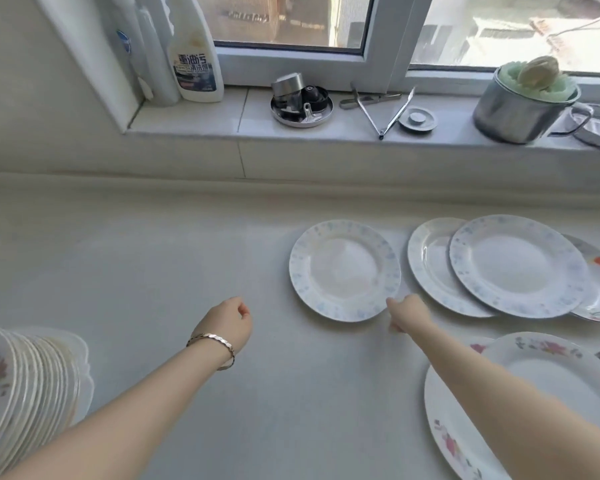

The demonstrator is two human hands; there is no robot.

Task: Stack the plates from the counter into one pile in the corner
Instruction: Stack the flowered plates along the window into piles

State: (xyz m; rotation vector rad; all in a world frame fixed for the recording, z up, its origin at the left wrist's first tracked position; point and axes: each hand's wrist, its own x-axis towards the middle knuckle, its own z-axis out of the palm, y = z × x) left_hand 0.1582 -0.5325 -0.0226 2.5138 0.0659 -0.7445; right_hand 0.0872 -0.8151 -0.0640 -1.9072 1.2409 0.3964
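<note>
Plate point(344, 270) rim perhaps touched by right hand point(409, 311); pile point(28, 379) leftward.

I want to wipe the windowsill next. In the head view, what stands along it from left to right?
Cleaner bottle → round metal dish of small parts → tongs → round metal plug → steel pot.

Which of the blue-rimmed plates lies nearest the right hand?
The lone left plate, lying apart; the right hand is at its near rim. The other two overlap farther right.
</note>
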